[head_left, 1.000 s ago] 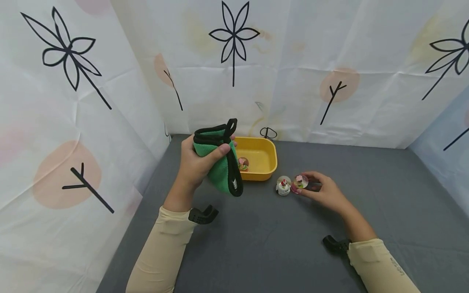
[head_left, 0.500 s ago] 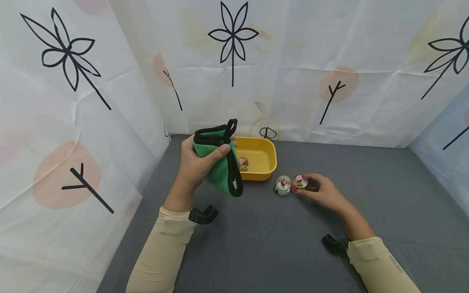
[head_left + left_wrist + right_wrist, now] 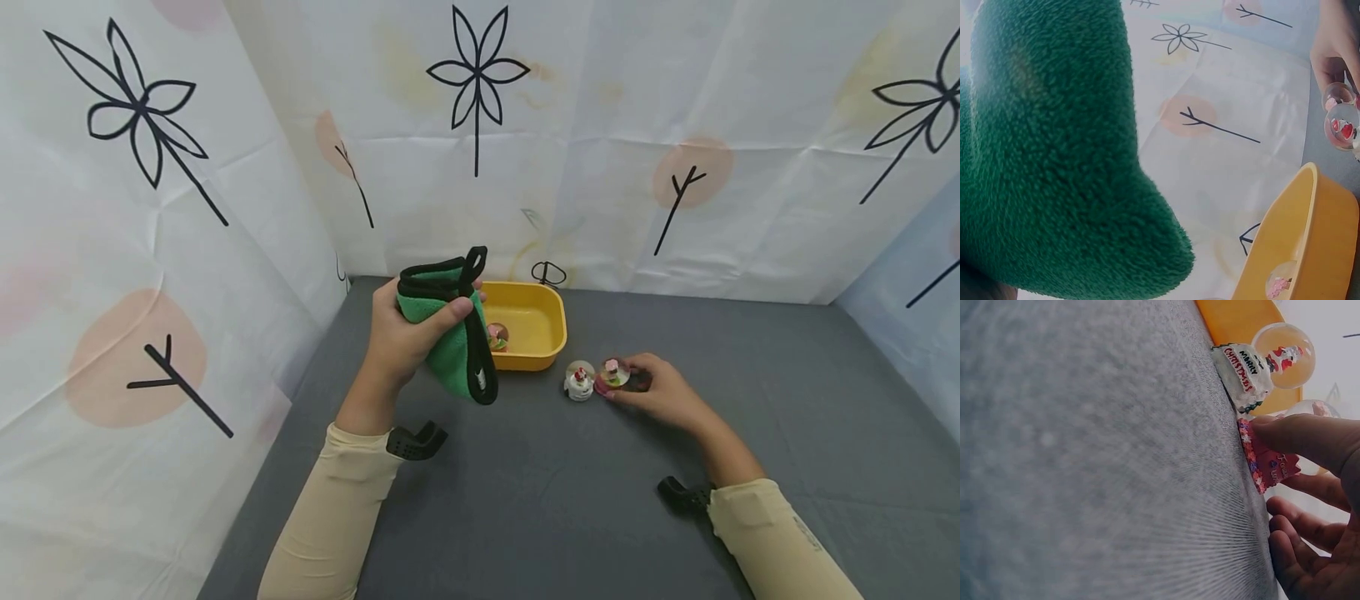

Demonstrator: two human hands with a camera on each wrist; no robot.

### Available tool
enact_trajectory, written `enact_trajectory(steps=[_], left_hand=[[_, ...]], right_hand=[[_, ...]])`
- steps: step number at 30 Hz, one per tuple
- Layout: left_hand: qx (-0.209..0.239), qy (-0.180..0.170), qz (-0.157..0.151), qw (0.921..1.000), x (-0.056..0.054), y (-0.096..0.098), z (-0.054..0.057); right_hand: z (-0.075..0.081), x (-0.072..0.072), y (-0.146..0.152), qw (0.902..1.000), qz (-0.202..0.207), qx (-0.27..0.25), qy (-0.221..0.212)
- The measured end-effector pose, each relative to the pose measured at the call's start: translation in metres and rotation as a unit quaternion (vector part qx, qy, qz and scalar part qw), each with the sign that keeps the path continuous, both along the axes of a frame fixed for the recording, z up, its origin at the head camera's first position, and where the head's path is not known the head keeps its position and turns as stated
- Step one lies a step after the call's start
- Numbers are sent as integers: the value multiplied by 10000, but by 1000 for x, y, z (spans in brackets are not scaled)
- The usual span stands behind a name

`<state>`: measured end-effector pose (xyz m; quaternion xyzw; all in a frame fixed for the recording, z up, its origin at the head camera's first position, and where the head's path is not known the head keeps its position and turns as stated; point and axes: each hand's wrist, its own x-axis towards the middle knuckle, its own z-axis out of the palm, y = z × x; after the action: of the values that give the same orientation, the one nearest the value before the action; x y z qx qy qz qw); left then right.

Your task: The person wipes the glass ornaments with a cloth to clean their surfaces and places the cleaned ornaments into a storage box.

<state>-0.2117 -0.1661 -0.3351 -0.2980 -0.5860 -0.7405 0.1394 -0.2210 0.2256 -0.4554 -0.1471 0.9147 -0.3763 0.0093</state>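
My left hand [image 3: 408, 329] grips a folded green towel [image 3: 450, 358] with black edging and a loop, held up in front of the yellow tub's left side. In the left wrist view the green towel [image 3: 1066, 156] fills much of the picture. With thumb and finger my right hand [image 3: 663, 392] pinches a small snow globe [image 3: 615, 373] by its pink base [image 3: 1266, 459], which stands on the grey cloth. Close beside it is a second snow globe [image 3: 579, 381], whose white base [image 3: 1242, 375] reads "Merry Christmas" in the right wrist view.
Behind the globes stands the yellow tub [image 3: 555, 325], partly hidden by the towel. A third snow globe [image 3: 497, 337] with pink inside lies in it. Grey cloth [image 3: 540, 500] covers the table. White printed curtains [image 3: 600, 150] hang at the back and sides.
Almost nothing differs. Both hands keep their holds on the towel and the pink-based snow globe, and the right forearm has shifted very slightly left.
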Motion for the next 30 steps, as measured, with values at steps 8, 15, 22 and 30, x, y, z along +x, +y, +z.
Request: enact_trajectory(steps=[8, 15, 22, 30], left_hand=[[-13, 5, 8, 10000, 0, 1, -2], [114, 1, -122, 9999, 1, 4, -1], [132, -141, -216, 9996, 3, 6, -2], [304, -267, -655, 9970, 5, 10, -1]], right_hand=[[-5, -4, 3, 9998, 82, 80, 179], [-1, -3, 3, 9996, 103, -45, 265], [13, 6, -3, 9982, -85, -338, 479], [48, 22, -23, 9838, -28, -961, 1512]])
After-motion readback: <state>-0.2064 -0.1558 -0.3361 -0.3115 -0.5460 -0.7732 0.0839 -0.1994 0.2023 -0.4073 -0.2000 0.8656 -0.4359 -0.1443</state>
